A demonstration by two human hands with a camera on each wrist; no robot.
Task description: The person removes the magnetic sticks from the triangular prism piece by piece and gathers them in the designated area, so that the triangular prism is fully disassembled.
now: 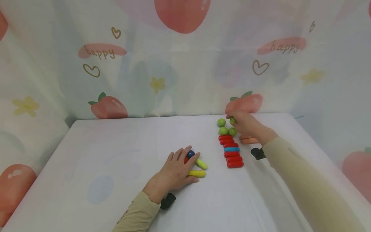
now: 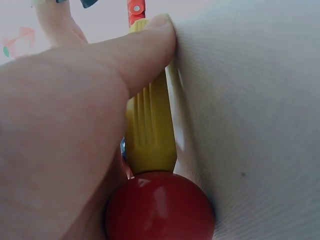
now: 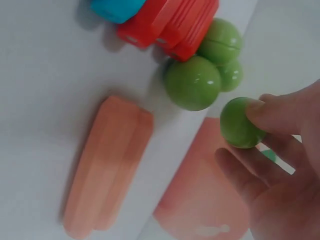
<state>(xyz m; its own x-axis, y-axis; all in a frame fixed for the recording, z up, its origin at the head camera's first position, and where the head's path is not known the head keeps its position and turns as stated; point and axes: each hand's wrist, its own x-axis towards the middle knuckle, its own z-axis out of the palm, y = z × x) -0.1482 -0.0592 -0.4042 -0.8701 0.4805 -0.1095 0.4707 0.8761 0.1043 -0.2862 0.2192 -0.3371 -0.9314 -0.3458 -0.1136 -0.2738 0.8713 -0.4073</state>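
Observation:
With thumb and fingers, my right hand (image 1: pixel 246 125) pinches a green ball (image 3: pixel 239 124) at the far right of the table. Three more green balls (image 3: pixel 192 84) cluster just beside it. They adjoin a column of short red rods (image 1: pixel 235 164), with one blue rod (image 1: pixel 231 149) among them. My left hand (image 1: pixel 173 170), fingers spread, lies over a small group of pieces. Around its fingers show a dark blue ball (image 1: pixel 190 154), a yellow-green rod (image 1: pixel 201 164) and a yellow rod (image 1: pixel 197 174). Up close, the left thumb lies across the yellow rod, near a red ball (image 2: pixel 160 207).
Two orange rods (image 3: pixel 107 165) lie side by side, partly behind the right wrist in the head view. A white cloth covers the table (image 1: pixel 95 154). A printed curtain (image 1: pixel 185 71) hangs along its back edge. Dark wrist devices (image 1: pixel 168 201) sit at both cuffs.

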